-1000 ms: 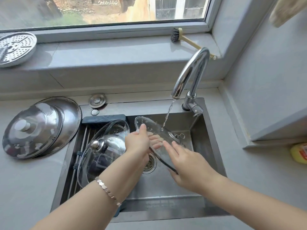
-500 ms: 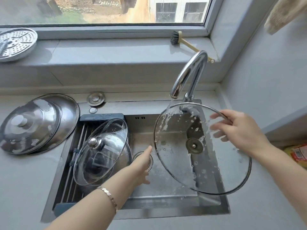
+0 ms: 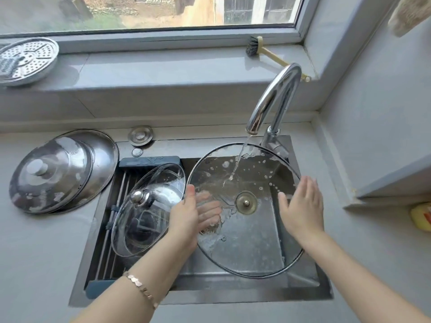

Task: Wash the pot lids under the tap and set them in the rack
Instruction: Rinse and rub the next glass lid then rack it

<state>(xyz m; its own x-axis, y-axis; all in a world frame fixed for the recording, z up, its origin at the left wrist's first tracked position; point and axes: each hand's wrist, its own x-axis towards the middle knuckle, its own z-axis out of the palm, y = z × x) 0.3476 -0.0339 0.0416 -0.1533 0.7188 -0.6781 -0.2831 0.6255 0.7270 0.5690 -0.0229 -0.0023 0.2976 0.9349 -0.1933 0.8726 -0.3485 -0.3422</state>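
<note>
A large glass lid [image 3: 251, 241] with a metal rim is held over the sink [image 3: 233, 292], underside up, its centre screw plate facing me. Water from the chrome tap [image 3: 275, 99] falls onto its far part. My left hand [image 3: 186, 217] grips its left rim, thumb on top and fingers showing through the glass underneath. My right hand [image 3: 303, 208] presses on the right rim with fingers stretched out. A smaller glass lid [image 3: 149, 206] with a steel knob leans in the rack [image 3: 116, 206] on the sink's left side.
Two steel lids [image 3: 60, 169] lie stacked on the counter left of the sink. A sink plug [image 3: 140, 135] sits behind the rack. On the window sill are a perforated steamer plate [image 3: 25, 59] and a brush [image 3: 256, 47]. A yellow item [image 3: 422, 216] lies at far right.
The large glass lid has been turned underside up and brought level under the running water. My left hand, which had let go, has taken its left rim again; my right hand shifted along the right rim.
</note>
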